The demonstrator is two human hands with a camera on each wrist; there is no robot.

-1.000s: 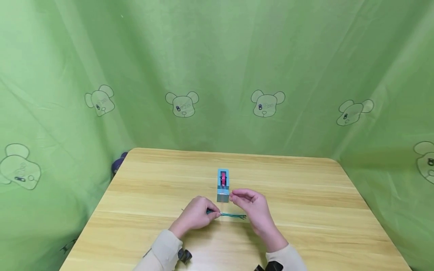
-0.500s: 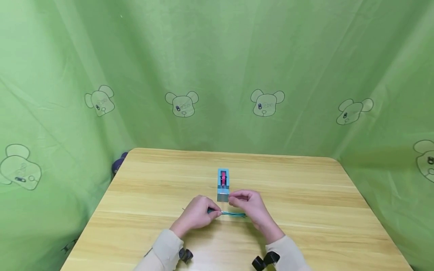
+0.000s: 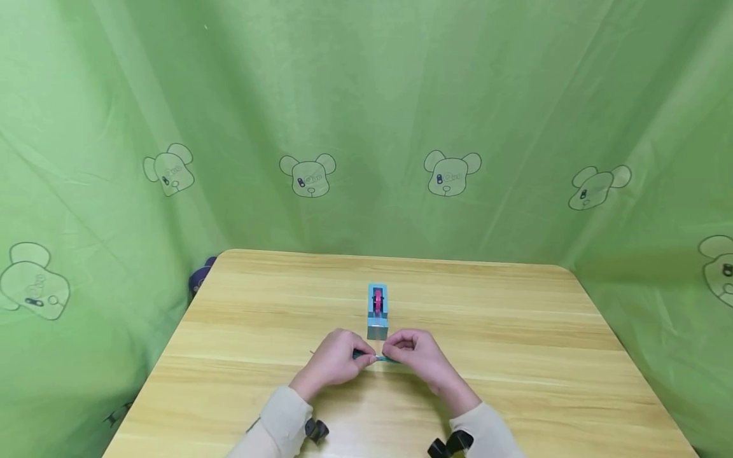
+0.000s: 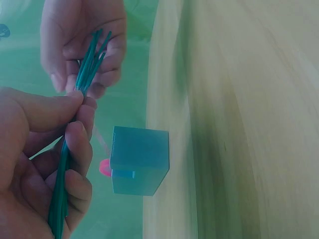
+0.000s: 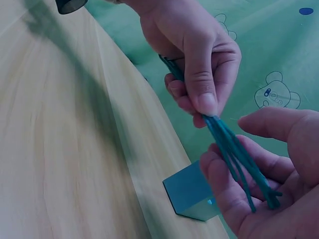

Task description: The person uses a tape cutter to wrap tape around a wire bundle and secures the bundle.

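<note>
My left hand (image 3: 334, 358) pinches a bundle of thin green wire-like strands (image 4: 59, 191) between thumb and fingers. The strands' loose ends (image 5: 271, 199) fan out over the palm side of my right hand (image 3: 422, 357). In the right wrist view, that hand's fingers bend loosely behind the strands and its thumb stands apart from them. Just beyond both hands is a blue tape dispenser (image 3: 377, 312) with a pink tape roll (image 3: 378, 301). A pale tape strip (image 4: 101, 140) runs from the dispenser to the bundle at the left fingertips; its end is hidden there.
The dispenser stands on a light wooden table (image 3: 492, 305). A green curtain (image 3: 366, 95) printed with bear heads surrounds the table's back and sides. Something purple (image 3: 200, 277) shows beyond the left back edge. Black wrist cameras (image 3: 450, 443) sit at both cuffs.
My right hand has come left and slightly nearer, from beside the dispenser to the strands close to the left fingertips. The left hand with the bundle has shifted slightly right.
</note>
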